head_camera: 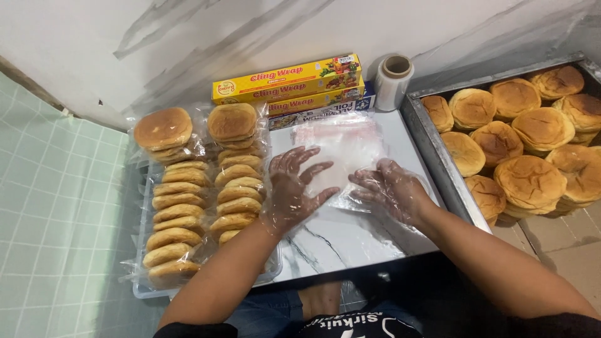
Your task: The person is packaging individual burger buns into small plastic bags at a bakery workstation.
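Clear plastic bags [341,147] hard to make out | left hand [294,188], right hand [391,188] spread flat on them

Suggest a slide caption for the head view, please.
Gloved left hand and right hand flatten clear bags between bagged buns and bun tray.

Bagged buns [206,194] left, metal tray [438,156] right, tabletop [350,235] between.
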